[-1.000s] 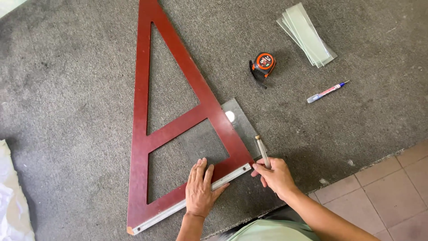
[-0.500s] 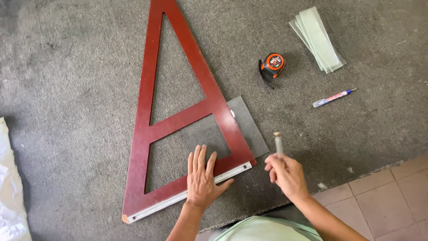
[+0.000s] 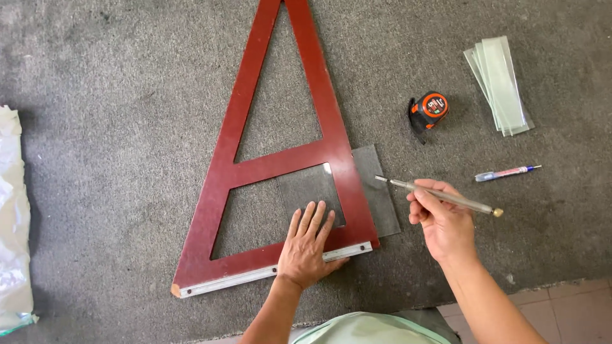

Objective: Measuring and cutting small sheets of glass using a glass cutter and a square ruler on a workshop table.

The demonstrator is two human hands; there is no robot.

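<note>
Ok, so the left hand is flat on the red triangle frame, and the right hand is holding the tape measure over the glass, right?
Not quite. The left hand is flat on the red triangle frame, but the right hand holds a thin metal cutter, not the tape measure, which lies on the carpet. The head view shows it.

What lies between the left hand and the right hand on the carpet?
In the head view, the right leg of the red triangular frame and the glass pane under it lie between the left hand and the right hand, which holds a glass cutter.
</note>
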